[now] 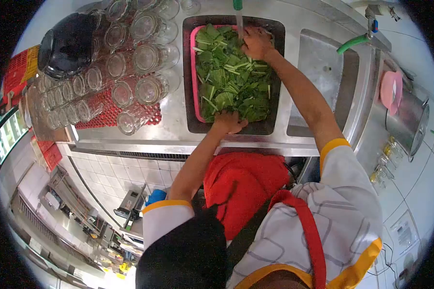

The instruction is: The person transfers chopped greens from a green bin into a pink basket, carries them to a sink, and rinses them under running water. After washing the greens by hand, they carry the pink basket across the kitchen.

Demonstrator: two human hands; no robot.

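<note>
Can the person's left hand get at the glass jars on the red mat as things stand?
Probably yes. The left hand rests on the greens at the sink's near edge, and the glass jars stand on the counter just beside, with nothing between.

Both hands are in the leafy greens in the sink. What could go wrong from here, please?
1. The greens are heaped up to the rim of the pink basket; the left hand and right hand may push leaves over into the sink.
2. Glass jars crowd the counter beside the sink; splashes may reach them.
</note>
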